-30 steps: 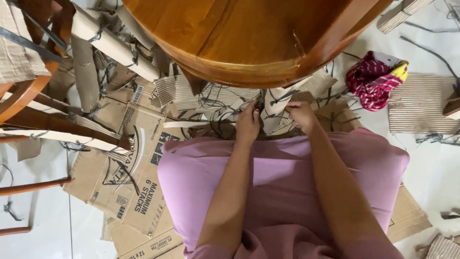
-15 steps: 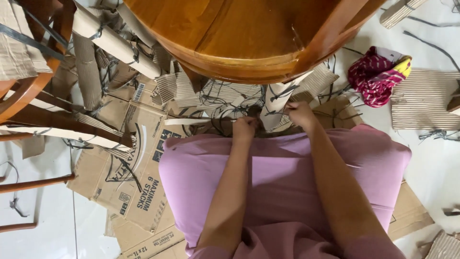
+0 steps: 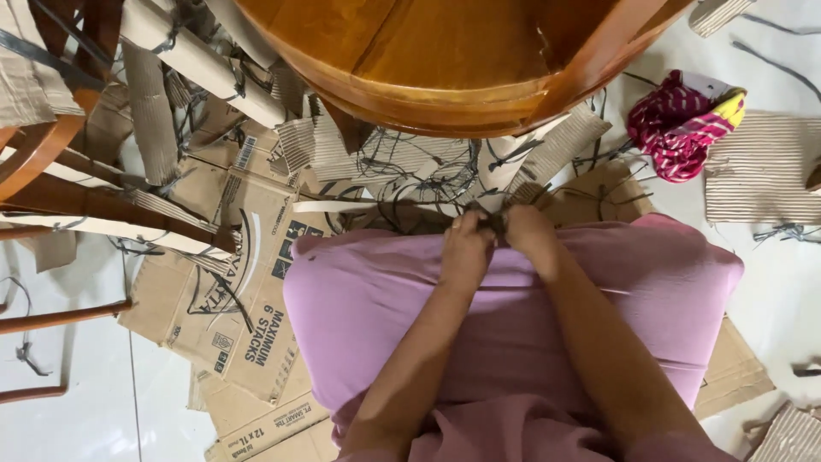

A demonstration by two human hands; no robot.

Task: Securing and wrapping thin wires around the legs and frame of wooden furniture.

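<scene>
My left hand (image 3: pixel 466 244) and my right hand (image 3: pixel 528 233) are pressed together just past the edge of my pink skirt (image 3: pixel 513 316). Both are closed on a small dark bundle of strap (image 3: pixel 494 220) held between them. In front of the hands lies a tangle of thin black straps (image 3: pixel 410 171) over strips of corrugated cardboard (image 3: pixel 556 150). A round wooden tabletop (image 3: pixel 445 51) hangs over that pile, and what lies under it is hidden.
Flattened cardboard boxes (image 3: pixel 231 291) cover the white tiled floor on my left. Wooden chair parts (image 3: pixel 51 154) stand at the far left. A red and yellow cloth (image 3: pixel 684 124) and a corrugated sheet (image 3: pixel 761 167) lie at the right.
Both hands have drawn back from the strap pile toward my lap and come closer together, taking the dark strap with them.
</scene>
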